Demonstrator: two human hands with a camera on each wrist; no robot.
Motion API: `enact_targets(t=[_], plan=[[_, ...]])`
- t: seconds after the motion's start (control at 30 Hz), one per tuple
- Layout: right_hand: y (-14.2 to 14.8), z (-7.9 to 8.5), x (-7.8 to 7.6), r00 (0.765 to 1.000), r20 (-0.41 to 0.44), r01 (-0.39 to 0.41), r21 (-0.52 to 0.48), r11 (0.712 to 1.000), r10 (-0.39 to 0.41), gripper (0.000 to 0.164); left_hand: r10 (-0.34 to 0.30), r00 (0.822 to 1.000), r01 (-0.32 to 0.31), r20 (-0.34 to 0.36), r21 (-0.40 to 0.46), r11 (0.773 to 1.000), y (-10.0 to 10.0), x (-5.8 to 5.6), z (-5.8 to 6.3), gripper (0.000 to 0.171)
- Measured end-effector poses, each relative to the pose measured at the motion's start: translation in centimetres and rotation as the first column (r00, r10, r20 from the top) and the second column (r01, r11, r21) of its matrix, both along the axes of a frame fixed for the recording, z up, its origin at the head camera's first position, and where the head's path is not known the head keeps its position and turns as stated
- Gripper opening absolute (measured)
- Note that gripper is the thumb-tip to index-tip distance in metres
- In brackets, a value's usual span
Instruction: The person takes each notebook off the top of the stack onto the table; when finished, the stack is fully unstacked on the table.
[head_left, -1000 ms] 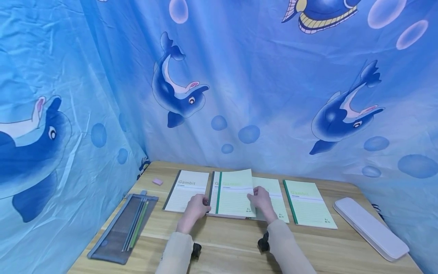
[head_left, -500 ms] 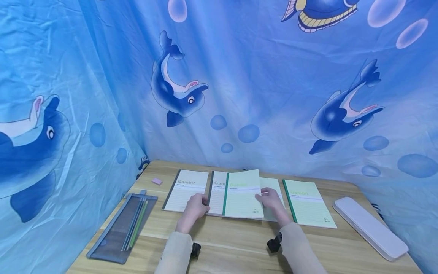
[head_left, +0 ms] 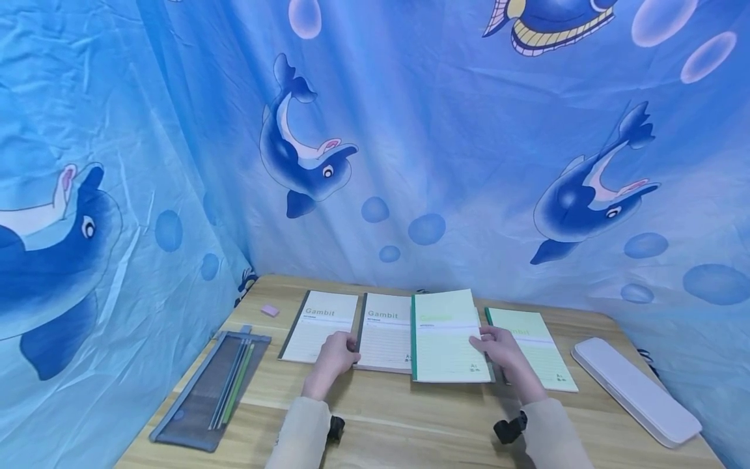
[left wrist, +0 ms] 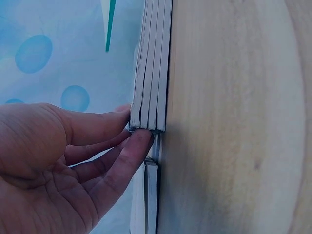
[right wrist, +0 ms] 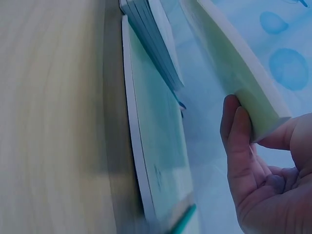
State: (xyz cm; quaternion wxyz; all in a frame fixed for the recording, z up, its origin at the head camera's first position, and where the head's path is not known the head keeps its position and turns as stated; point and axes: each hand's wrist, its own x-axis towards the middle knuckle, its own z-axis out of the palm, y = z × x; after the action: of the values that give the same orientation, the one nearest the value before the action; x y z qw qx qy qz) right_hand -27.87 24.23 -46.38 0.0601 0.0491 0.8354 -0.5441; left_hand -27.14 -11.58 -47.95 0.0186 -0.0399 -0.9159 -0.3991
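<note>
In the head view, my right hand (head_left: 505, 355) pinches a pale green notebook (head_left: 448, 345) by its right edge. Its thumb lies on the cover, with fingers underneath in the right wrist view. That raised notebook (right wrist: 239, 63) is tilted above another green notebook (right wrist: 158, 131), which it mostly covers in the head view. My left hand (head_left: 335, 361) holds the dark spine side of a stack of white notebooks (head_left: 383, 332). In the left wrist view, the stack (left wrist: 151, 73) is several notebooks thick, with thumb and fingers at its spine corner.
More white notebooks (head_left: 322, 326) lie left of my left hand. A green-spined notebook (head_left: 545, 365) lies to the right, partly behind my right hand. A mesh pencil pouch (head_left: 193, 417), a pink eraser (head_left: 269, 311) and a pale case (head_left: 635, 391) flank them. A printed curtain (head_left: 445, 163) backs the table.
My right hand has carried the green notebook rightward, off the white stack and over the other green notebook. The white stack's cover is now largely uncovered. My left hand has stayed put.
</note>
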Motion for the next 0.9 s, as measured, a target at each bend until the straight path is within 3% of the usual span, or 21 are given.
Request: enact_targets(t=[0.2, 0.43, 0.9], plan=[[2.1, 0.5, 1.3, 1.0, -0.012, -0.025, 0.013, 1.0, 0.025, 0.062, 0.03, 1.0, -0.03, 0.01, 0.001, 1.0, -0.5, 0.1, 0.0, 0.029], [5.5, 0.4, 3.3, 1.0, -0.002, -0.014, -0.06, 0.998, 0.013, 0.055, 0.026, 0.999, -0.027, 0.021, 0.013, 1.0, -0.5, 0.1, 0.4, 0.032], [11.7, -1.0, 8.5, 0.994, 0.11, 0.026, -0.039, 0.999, -0.022, 0.064, 0.025, 1.0, -0.025, 0.017, 0.018, 1.0, -0.5, 0.0, -0.2, 0.033]])
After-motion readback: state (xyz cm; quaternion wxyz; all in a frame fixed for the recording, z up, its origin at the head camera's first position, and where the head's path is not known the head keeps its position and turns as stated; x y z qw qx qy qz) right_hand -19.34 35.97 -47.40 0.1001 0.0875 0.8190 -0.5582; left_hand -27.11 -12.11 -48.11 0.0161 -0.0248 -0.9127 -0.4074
